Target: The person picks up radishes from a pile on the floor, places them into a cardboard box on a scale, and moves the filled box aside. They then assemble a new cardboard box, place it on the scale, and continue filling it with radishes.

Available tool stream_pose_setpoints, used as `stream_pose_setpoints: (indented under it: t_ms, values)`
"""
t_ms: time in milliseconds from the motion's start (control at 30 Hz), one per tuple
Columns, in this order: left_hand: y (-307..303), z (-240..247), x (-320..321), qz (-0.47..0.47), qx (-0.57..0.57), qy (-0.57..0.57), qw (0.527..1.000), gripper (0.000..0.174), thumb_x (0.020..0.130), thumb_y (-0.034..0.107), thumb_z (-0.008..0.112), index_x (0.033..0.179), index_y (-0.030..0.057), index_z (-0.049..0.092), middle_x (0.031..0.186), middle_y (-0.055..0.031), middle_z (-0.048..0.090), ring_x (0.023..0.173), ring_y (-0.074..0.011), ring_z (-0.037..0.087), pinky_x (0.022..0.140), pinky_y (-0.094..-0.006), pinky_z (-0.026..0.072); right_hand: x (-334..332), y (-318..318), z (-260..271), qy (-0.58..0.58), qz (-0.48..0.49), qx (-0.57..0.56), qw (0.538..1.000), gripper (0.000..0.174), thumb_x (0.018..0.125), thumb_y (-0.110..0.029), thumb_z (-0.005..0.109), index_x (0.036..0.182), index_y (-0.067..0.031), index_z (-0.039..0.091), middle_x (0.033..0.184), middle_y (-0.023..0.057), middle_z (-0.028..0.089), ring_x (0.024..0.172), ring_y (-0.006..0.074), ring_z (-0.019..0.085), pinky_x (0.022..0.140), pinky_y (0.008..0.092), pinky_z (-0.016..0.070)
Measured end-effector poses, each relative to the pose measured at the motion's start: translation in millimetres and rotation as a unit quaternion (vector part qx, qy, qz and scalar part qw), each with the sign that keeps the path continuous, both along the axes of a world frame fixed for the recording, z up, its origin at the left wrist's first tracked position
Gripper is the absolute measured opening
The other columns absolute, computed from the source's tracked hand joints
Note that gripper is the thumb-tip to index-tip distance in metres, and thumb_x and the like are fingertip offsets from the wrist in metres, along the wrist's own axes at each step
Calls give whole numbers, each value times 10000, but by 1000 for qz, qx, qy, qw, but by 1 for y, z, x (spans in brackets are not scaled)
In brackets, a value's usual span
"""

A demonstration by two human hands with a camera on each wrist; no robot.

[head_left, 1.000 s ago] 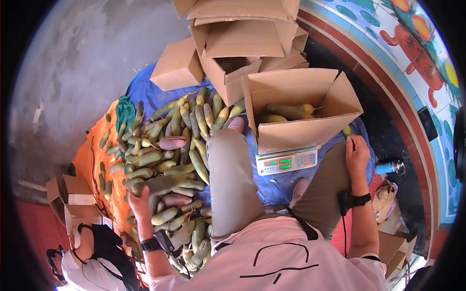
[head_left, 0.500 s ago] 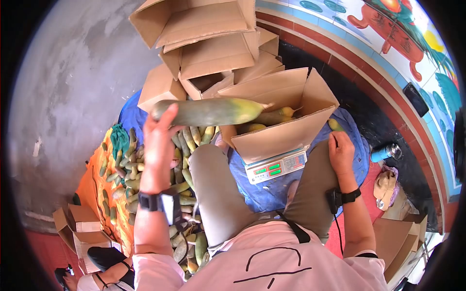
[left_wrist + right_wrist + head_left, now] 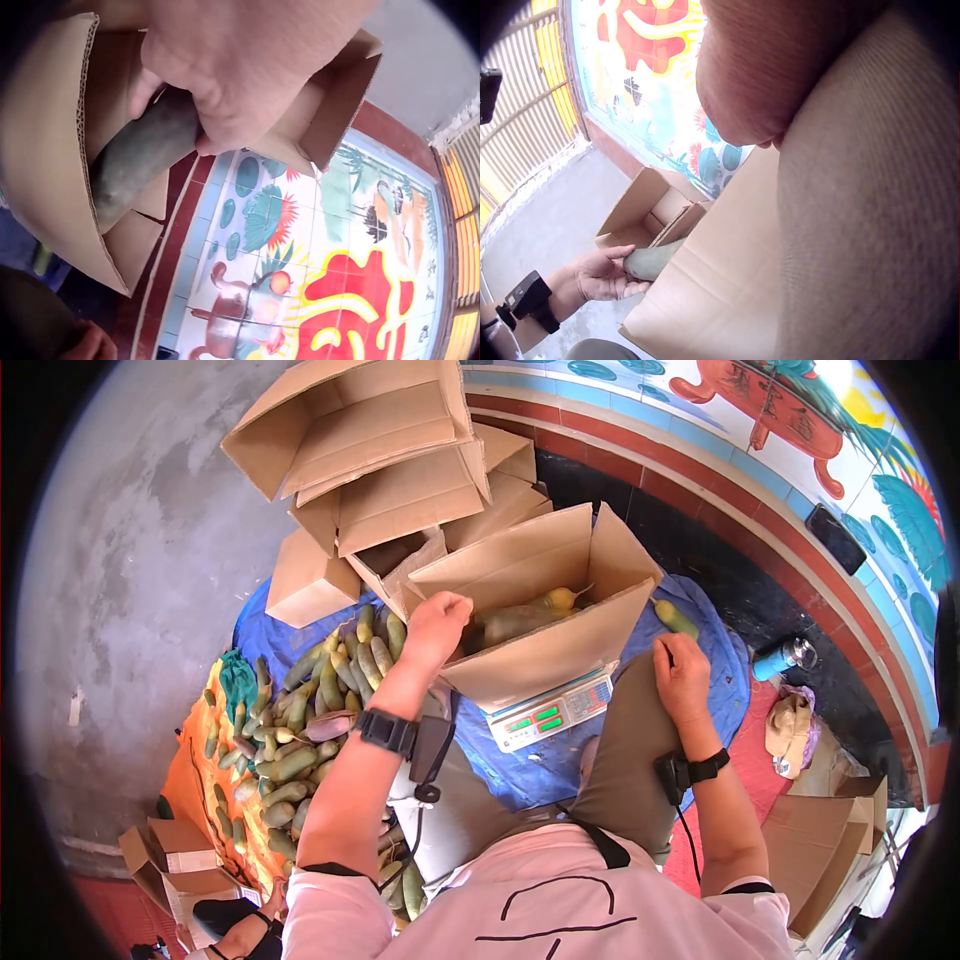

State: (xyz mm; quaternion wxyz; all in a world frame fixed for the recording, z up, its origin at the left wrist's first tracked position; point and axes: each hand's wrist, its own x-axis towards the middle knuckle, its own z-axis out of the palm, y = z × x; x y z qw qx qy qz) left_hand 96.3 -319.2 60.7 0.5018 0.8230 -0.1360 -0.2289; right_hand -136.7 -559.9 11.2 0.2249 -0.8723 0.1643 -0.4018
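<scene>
My left hand [image 3: 437,628] is over the left side of an open cardboard box [image 3: 550,665]. In the left wrist view its fingers grip one end of a large green radish [image 3: 146,154], whose other end reaches down inside the box. The right wrist view shows the same radish [image 3: 656,260] held at the box's edge. Other radishes with yellowish tips [image 3: 562,598] lie in the box, which stands on a white digital scale [image 3: 553,710] with lit green digits. On the right knee rests my right hand [image 3: 683,675], loosely curled and holding nothing.
Many radishes [image 3: 290,763] are piled left of the legs on blue and orange sheets. Stacked open boxes [image 3: 390,500] stand behind. A single radish [image 3: 675,620] lies right of the box, near a blue bottle [image 3: 780,658]. Another person's arm [image 3: 243,938] shows at lower left.
My left hand has lifted a large radish from the pile and carried it rightward into the box's opening. The view has shifted; my right hand remains on the knee.
</scene>
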Motion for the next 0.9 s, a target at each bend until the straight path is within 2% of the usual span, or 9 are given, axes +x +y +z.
stream_pose_setpoints:
  t_ms: [67,100,133,200,333,400,567,900]
  values:
    - [14,8,-9,-55,60,-143,986,277,872,201,559,1047,-12,591,969,-77,628,873,-151,586,796,-277,456,0,0,1,3,-1,1,1000,38,770,-35,610,769,-23,573,713,132,554,680,324,558,600,388,449]
    - [20,10,-14,-35,19,-185,982,231,837,199,576,967,12,615,884,-121,654,855,-212,624,784,-306,468,0,0,1,5,-1,3,1000,38,769,-33,609,769,-22,573,711,132,553,679,324,558,600,387,449]
    - [28,11,-16,-33,18,-186,982,231,837,199,576,967,12,615,884,-121,654,855,-212,624,784,-306,468,0,0,1,4,0,2,1000,38,769,-33,609,769,-22,573,711,132,553,679,324,558,600,387,449]
    - [48,13,-17,-22,22,-270,962,202,836,160,571,964,8,610,938,-140,637,905,-257,610,822,-315,455,0,0,2,12,-2,7,1000,36,769,-34,609,770,-19,576,715,135,558,682,325,560,604,388,448]
    - [80,11,-31,8,5,-305,952,182,839,129,566,968,4,600,998,-166,613,961,-299,584,853,-342,440,1,0,0,-4,3,-7,1000,36,771,-37,607,765,-17,578,722,138,564,685,326,561,608,392,448]
    - [94,7,-39,20,24,-366,930,174,852,115,553,975,-3,587,1024,-187,600,981,-326,570,865,-364,434,1,2,1,-3,2,-8,1000,40,773,-40,604,758,-14,577,728,140,568,690,328,563,613,396,447]
    - [116,-2,-56,48,54,-377,923,239,884,181,537,1043,1,543,1087,-198,572,1026,-361,542,895,-407,420,3,9,4,1,1,-10,1000,46,778,-45,596,755,-13,574,724,141,566,696,332,563,617,398,447]
    - [135,-4,-57,69,41,-360,929,256,902,206,509,1052,1,540,1057,-214,571,1011,-383,534,883,-418,420,8,17,4,2,1,-38,999,50,783,-61,592,755,-23,574,728,140,570,696,336,563,619,405,453]
